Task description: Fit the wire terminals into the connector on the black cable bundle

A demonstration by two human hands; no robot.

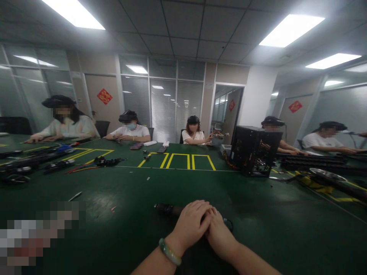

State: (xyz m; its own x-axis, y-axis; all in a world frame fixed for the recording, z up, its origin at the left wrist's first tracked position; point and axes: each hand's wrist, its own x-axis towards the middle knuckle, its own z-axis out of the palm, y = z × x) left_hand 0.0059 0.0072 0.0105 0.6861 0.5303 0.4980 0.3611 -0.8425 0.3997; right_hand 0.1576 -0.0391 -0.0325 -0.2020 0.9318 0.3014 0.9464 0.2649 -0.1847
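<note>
A dark, cylinder-shaped object lies crosswise on the green table in front of me. A thin black loop shows beyond its right side. My left hand, with a jade-coloured bangle at the wrist, arches over the middle of the object. Its fingers are stretched out, and their tips lie against my right hand. A ring sits on a finger of the right hand, whose fingertips are hidden. Whether either hand grips the cylinder cannot be made out.
A black computer case stands at the back right. Cable bundles and dark parts lie to the left, near a pen-like stick. Long black bars lie right. Several co-workers sit across the table; a pixelated patch covers the lower left.
</note>
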